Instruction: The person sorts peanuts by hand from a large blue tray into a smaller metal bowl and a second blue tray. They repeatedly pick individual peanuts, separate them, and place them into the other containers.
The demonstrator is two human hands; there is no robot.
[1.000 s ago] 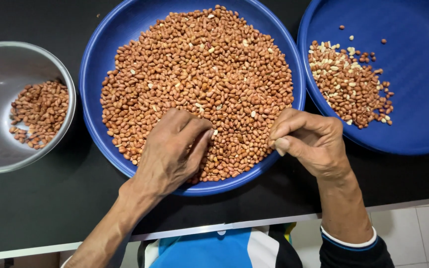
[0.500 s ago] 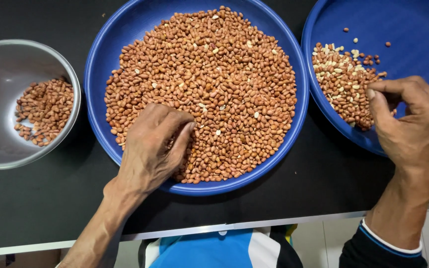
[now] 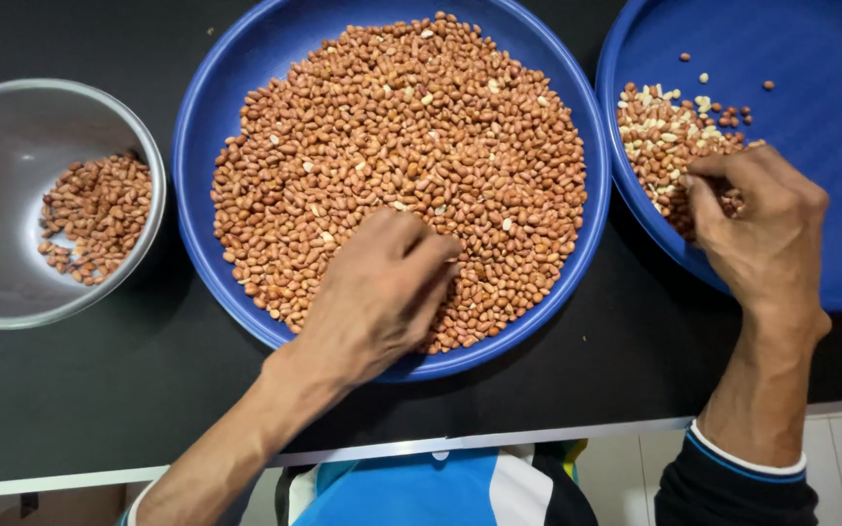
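Note:
A large blue basin (image 3: 246,68) in the middle is heaped with red-brown peanuts (image 3: 392,136). My left hand (image 3: 377,292) lies palm down on the near part of that heap. Its fingers are curled into the nuts and the fingertips are hidden. A second blue basin (image 3: 830,58) at the right holds a smaller pile of mixed pale and brown peanuts (image 3: 660,127). My right hand (image 3: 762,229) hovers over the near edge of this pile, thumb and fingers pinched together. What they pinch is hidden.
At the left stands a metal bowl (image 3: 12,127) with a small heap of brown peanuts (image 3: 95,214). All three containers rest on a black countertop (image 3: 99,390), whose white front edge runs along the bottom. A blue garment shows below the edge.
My right hand went from the centre basin's rim across to the right basin and now sits lower over the small pile. My left hand stayed on the big heap and shifted slightly.

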